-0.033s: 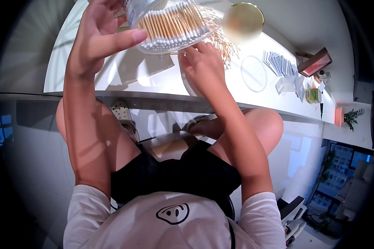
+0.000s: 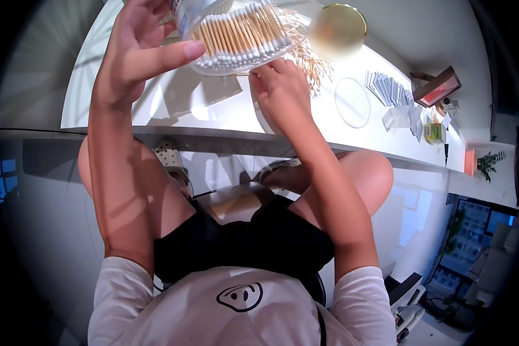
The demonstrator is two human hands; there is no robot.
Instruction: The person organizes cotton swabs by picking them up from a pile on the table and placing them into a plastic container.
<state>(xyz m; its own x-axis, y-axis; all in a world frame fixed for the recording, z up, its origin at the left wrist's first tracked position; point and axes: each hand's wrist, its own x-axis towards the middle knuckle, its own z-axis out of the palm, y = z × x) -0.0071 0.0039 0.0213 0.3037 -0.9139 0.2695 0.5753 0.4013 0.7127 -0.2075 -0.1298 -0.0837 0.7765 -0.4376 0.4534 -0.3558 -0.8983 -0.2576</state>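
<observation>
My left hand (image 2: 134, 63) is closed round a clear plastic tub (image 2: 213, 70), tilted so that its mouth faces me. Inside lie many cotton swabs (image 2: 242, 33) with wooden sticks and white tips, packed side by side. Just below the tub's lower rim is my right hand (image 2: 285, 92), its fingers curled and pinched together. A thin stick, apparently a cotton swab, pokes out at its fingertips, which the rim partly hides. Behind and beside that hand, a heap of loose cotton swabs (image 2: 313, 66) is spread on the white table (image 2: 213, 118).
A round gold-rimmed lid or disc (image 2: 337, 33) is right of the tub. On the table's right lie a clear ring (image 2: 352, 102), a fanned row of grey-white cards (image 2: 386, 86), a clear box (image 2: 396, 117) and a green-yellow box (image 2: 434, 132). A framed item (image 2: 438, 86) stands beyond.
My right hand has shifted very slightly to the left beneath the tub. The left hand and the tub have hardly moved.
</observation>
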